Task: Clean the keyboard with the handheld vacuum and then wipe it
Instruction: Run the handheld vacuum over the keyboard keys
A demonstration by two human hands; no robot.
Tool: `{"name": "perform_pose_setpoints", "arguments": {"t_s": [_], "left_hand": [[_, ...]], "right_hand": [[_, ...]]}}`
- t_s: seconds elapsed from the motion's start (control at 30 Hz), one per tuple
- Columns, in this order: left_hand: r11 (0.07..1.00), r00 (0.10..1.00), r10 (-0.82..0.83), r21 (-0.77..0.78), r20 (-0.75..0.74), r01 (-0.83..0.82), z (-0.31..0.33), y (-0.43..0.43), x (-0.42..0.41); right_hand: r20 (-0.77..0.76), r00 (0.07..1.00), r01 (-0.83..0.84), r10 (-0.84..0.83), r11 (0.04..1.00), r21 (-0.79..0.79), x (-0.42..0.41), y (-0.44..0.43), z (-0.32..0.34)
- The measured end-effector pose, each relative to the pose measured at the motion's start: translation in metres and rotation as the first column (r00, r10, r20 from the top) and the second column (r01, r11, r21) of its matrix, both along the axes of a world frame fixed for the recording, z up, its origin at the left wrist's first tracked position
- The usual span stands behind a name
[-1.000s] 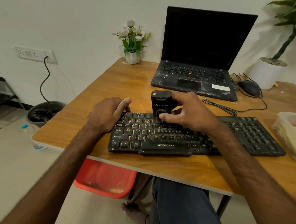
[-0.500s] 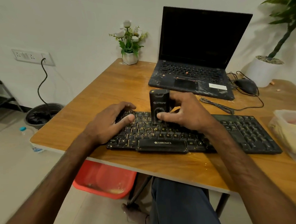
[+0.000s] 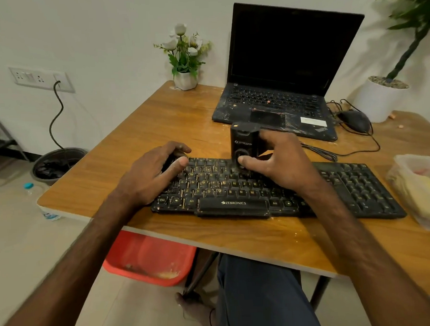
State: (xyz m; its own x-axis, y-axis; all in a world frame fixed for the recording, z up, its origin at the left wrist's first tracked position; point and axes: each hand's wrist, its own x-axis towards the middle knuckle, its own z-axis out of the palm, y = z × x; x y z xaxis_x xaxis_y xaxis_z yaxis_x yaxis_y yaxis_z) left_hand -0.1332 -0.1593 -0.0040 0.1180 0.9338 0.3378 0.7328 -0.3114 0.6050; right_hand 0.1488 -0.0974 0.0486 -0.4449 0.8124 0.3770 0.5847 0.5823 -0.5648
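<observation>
On the table (image 3: pixel 181 119), the left hand (image 3: pixel 155 176) curls its fingers over the far left corner of the keyboard (image 3: pixel 222 186), thumb flat on the keys, seemingly clamping it. Right of it the vacuum (image 3: pixel 244 140) stands upright on the upper key rows, clamped between the thumb and fingers of the right hand (image 3: pixel 284 166).

The right hand (image 3: pixel 281 164) covers the keys of the keyboard (image 3: pixel 233 204) beneath it and the far side of the vacuum (image 3: pixel 244 141), whose mouth, perhaps touching the keys, is hidden behind the thumb. The left hand (image 3: pixel 149 173) hides the keyboard's far left corner under its fingers (image 3: pixel 181 149). The bench (image 3: pixel 181 119) covers part of the red tub (image 3: pixel 149 258); the right edge cuts off the plastic bag (image 3: pixel 419 187).
</observation>
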Motion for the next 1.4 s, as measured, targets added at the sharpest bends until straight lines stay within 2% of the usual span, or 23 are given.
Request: {"name": "perform_pose_setpoints", "arguments": {"t_s": [0.13, 0.3, 0.47, 0.63, 0.7, 0.77, 0.87, 1.03, 1.1, 1.2, 1.27, 1.33, 1.4], "left_hand": [[1.0, 1.0, 0.012, 0.001, -0.023, -0.012, 0.0, 0.0, 0.001], [1.0, 1.0, 0.015, 0.013, -0.025, -0.015, 0.001, 0.001, 0.001], [1.0, 0.999, 0.023, 0.016, -0.025, -0.023, 0.001, -0.001, 0.001], [0.999, 0.999, 0.031, 0.025, -0.026, -0.03, 0.002, 0.0, 0.002], [0.999, 0.999, 0.025, 0.024, -0.03, -0.024, 0.002, 0.0, 0.002], [0.999, 0.999, 0.023, 0.025, -0.041, -0.022, 0.001, 0.001, 0.001], [0.999, 0.999, 0.025, 0.021, -0.036, -0.024, 0.001, 0.0, 0.002], [1.0, 0.999, 0.019, 0.023, -0.036, -0.018, 0.002, -0.001, 0.003], [1.0, 0.999, 0.014, 0.023, -0.038, -0.013, 0.002, -0.001, 0.002], [1.0, 0.999, 0.015, 0.026, -0.047, -0.014, 0.001, -0.001, 0.002], [0.999, 0.999, 0.018, 0.032, -0.048, -0.016, 0.001, 0.0, 0.002], [0.999, 0.999, 0.021, 0.034, -0.041, -0.02, 0.001, -0.001, 0.002], [0.999, 0.999, 0.02, 0.029, -0.035, -0.019, 0.002, -0.002, 0.003]], "right_hand": [[-0.006, 0.989, 0.151, -0.15, 0.986, 0.07, 0.012, 0.004, 0.001], [0.07, 0.996, -0.064, 0.062, 0.997, 0.031, -0.005, -0.01, 0.008], [0.019, 0.999, 0.038, -0.038, 0.999, -0.001, -0.004, 0.0, 0.011], [0.005, 0.996, -0.084, 0.086, 0.989, -0.121, 0.004, -0.028, 0.005], [0.026, 1.0, -0.015, 0.017, 0.997, -0.075, 0.009, -0.024, 0.004], [0.026, 0.991, 0.131, -0.131, 0.991, -0.013, 0.018, -0.012, 0.004], [-0.028, 0.957, 0.291, -0.29, 0.956, 0.039, 0.031, -0.002, 0.003], [0.012, 0.981, 0.195, -0.196, 0.978, 0.071, 0.023, -0.022, -0.005], [0.004, 0.964, 0.264, -0.266, 0.961, 0.085, 0.032, -0.021, -0.003], [-0.036, 0.887, 0.462, -0.46, 0.883, 0.084, 0.055, -0.01, -0.002], [-0.042, 0.858, 0.514, -0.513, 0.852, 0.102, 0.058, -0.009, -0.003], [-0.04, 0.876, 0.483, -0.481, 0.869, 0.106, 0.047, -0.015, -0.005], [-0.052, 0.922, 0.386, -0.383, 0.918, 0.092, 0.031, -0.024, -0.008]]}}
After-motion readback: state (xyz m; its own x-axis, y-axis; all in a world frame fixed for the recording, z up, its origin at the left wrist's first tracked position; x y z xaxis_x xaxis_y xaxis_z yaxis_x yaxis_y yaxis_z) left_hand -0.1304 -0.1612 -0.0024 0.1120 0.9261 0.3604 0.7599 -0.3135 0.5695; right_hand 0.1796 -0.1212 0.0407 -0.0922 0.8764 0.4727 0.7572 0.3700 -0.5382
